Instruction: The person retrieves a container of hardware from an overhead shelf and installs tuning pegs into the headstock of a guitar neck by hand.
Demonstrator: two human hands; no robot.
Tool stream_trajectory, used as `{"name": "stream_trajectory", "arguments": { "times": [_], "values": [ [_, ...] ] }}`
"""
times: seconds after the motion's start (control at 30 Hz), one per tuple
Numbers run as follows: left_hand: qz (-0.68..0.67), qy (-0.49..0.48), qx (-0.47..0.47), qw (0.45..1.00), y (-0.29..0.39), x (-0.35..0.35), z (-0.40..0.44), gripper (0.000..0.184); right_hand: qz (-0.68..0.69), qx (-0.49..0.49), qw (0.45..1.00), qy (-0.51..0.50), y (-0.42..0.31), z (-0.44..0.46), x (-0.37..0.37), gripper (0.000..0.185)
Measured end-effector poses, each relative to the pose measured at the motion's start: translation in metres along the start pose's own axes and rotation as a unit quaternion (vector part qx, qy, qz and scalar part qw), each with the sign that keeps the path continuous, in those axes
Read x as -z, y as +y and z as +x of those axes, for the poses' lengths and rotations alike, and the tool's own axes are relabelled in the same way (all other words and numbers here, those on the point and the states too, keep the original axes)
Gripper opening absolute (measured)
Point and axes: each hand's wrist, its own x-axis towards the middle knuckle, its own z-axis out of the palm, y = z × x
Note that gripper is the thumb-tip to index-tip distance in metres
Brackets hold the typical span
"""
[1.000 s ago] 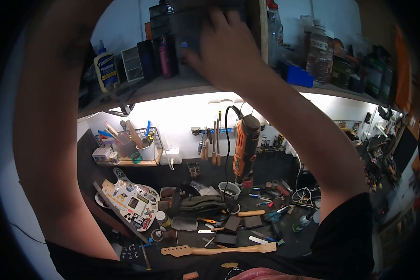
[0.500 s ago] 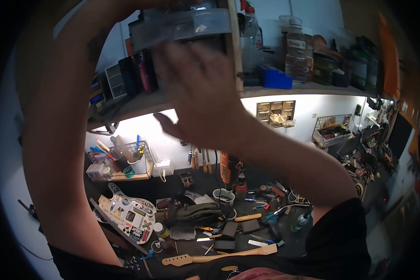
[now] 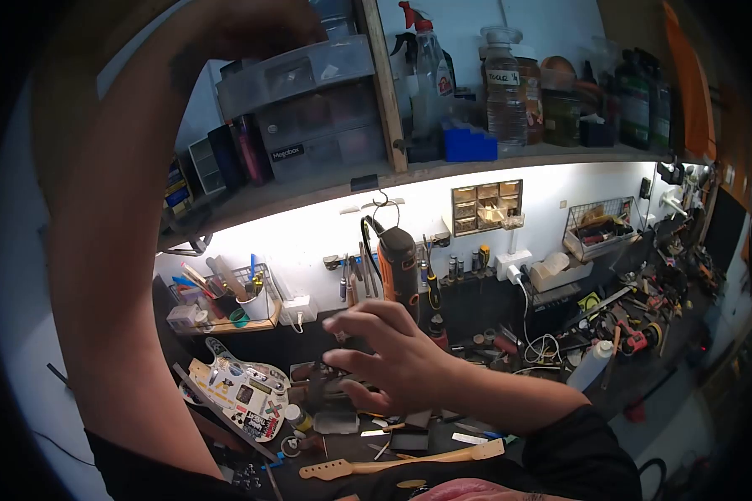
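Observation:
My left hand [image 3: 263, 23] reaches up over the pulled-out clear plastic drawer [image 3: 297, 77] of a drawer box on the shelf; its fingers dip behind the drawer front and are hidden. Below that drawer, a closed drawer [image 3: 326, 129] carries a "Megabox" label. Out over the bench, my right hand [image 3: 397, 359] is raised with fingers apart and slightly curled, and nothing is in it. It hangs in front of an orange and black power tool [image 3: 399, 263] and above a wooden guitar neck [image 3: 401, 462].
Spray bottles [image 3: 426, 79], a labelled clear bottle [image 3: 503, 96] and a blue bin [image 3: 470, 144] stand on the wooden shelf [image 3: 551, 160]. A stickered guitar body [image 3: 242, 397] lies at bench left. Tools crowd the right side, near a white bottle [image 3: 589, 366].
My right hand has dropped from in front of the drawers to above the bench. My left hand stays up at the open drawer. The view has shifted slightly.

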Motion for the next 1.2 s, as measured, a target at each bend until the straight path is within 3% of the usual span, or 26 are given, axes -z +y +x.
{"name": "stream_trajectory", "arguments": {
  "times": [0.07, 0.17, 0.2, 0.3, 0.4, 0.53, 0.67, 0.87, 1.2],
  "values": [
    [-0.036, -0.008, -0.022, 0.999, -0.006, -0.003, -0.012, 0.033, 0.022, -0.034, 0.999, 0.008, -0.006, -0.023, 0.006, 0.034],
    [0.154, 0.092, -0.036, 0.983, 0.004, -0.027, -0.025, 0.031, 0.035, -0.095, 0.995, 0.003, -0.008, -0.057, 0.007, 0.028],
    [0.274, 0.123, -0.109, 0.947, 0.009, -0.037, -0.038, 0.025, 0.035, -0.115, 0.993, -0.002, -0.007, -0.068, 0.007, 0.026],
    [0.305, 0.159, -0.157, 0.926, -0.020, -0.019, -0.017, 0.018, 0.057, -0.175, 0.983, -0.004, -0.011, -0.095, 0.011, 0.021],
    [0.233, 0.227, -0.242, 0.914, -0.043, -0.016, -0.022, 0.020, 0.089, -0.235, 0.968, -0.006, -0.013, -0.125, 0.019, 0.018],
    [0.165, 0.264, -0.218, 0.925, -0.042, -0.035, -0.042, 0.019, 0.124, -0.304, 0.944, -0.021, -0.021, -0.166, 0.024, 0.013],
    [0.096, 0.263, -0.276, 0.919, -0.048, -0.035, -0.038, 0.022, 0.112, -0.371, 0.920, -0.057, -0.025, -0.195, 0.027, 0.018],
    [0.087, 0.300, -0.284, 0.906, -0.050, -0.039, -0.040, 0.022, 0.120, -0.416, 0.898, -0.083, -0.027, -0.212, 0.022, 0.021],
    [0.106, 0.300, -0.278, 0.906, -0.052, -0.039, -0.042, 0.018, 0.137, -0.402, 0.895, -0.139, -0.021, -0.210, 0.007, 0.021]
  ]
}}
